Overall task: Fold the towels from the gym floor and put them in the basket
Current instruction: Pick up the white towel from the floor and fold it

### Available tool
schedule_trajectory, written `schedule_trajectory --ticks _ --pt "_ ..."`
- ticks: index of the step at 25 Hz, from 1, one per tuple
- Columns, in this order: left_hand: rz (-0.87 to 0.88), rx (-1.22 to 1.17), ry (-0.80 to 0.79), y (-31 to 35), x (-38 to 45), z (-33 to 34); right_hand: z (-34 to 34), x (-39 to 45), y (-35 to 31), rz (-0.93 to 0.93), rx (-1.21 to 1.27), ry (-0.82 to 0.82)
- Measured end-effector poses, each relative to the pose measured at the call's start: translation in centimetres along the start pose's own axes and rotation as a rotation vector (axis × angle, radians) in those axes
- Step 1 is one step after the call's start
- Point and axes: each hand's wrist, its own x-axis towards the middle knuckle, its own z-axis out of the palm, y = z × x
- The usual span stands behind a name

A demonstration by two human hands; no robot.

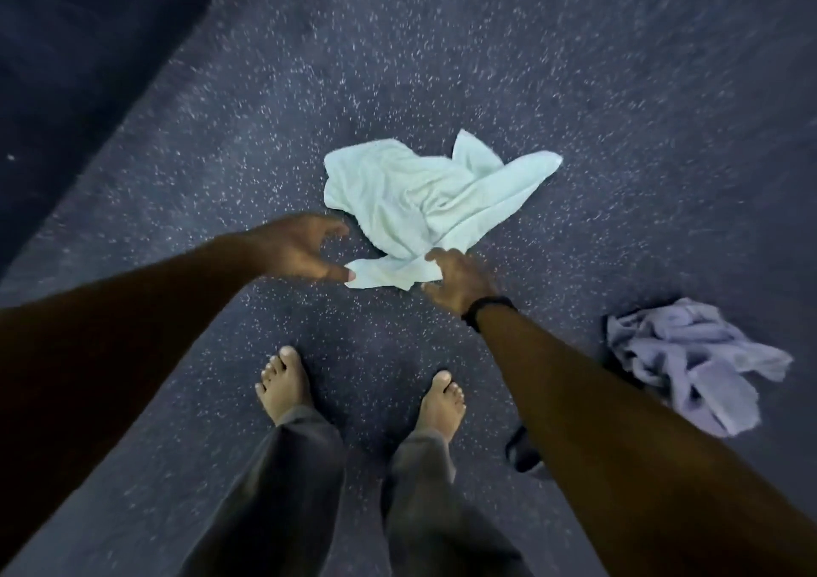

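Observation:
A pale mint towel (424,196) lies crumpled on the speckled gym floor in front of me. Its near strip runs between my two hands. My left hand (296,249) hovers at the strip's left corner; the fingers are spread and the thumb tip touches the cloth. My right hand (460,284), with a dark band on the wrist, has its fingers and thumb curled round the strip's right end. A lavender towel (689,360) lies bunched on the floor to the right. No basket is in view.
My bare feet (283,386) stand just behind the mint towel, one on each side. A black strap-like item (524,452) lies on the floor under my right forearm. A darker mat or raised edge (66,68) fills the far left corner.

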Motion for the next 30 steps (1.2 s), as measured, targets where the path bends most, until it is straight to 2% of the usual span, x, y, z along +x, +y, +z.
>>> schedule_trajectory --ticks 5,8,10,12,16,19,22,26,30 --pt "-0.007 0.016 -0.008 -3.9 6.4 2.4 6.8 6.8 0.3 -0.093 -0.249 -0.003" --pt "-0.016 0.054 -0.019 -5.3 7.5 3.4 8.3 8.0 0.2 -0.13 -0.529 0.146" --pt "-0.01 0.069 -0.023 -5.2 6.8 3.0 7.4 7.5 -0.3 -0.169 -0.511 0.235" --pt "0.009 0.026 -0.015 -4.1 4.6 1.7 4.9 5.6 -1.3 -0.196 -0.325 0.257" --pt "0.078 -0.034 0.072 0.5 -1.8 -3.1 -3.8 -0.1 -3.8 -0.276 -0.147 0.285" --pt "0.119 -0.002 0.163 5.0 -9.0 -8.4 -13.5 -6.5 -6.4 -0.374 -0.045 0.403" --pt "0.119 0.063 0.247 9.0 -17.3 -13.8 -23.6 -13.4 -9.5 -0.439 -0.045 0.478" --pt "0.12 0.033 0.451 15.3 -31.9 -21.1 -36.6 -24.8 -14.9 -0.515 -0.057 0.624" --pt "0.188 -0.027 0.653 19.7 -45.8 -24.0 -45.4 -35.4 -21.0 -0.654 -0.115 0.752"
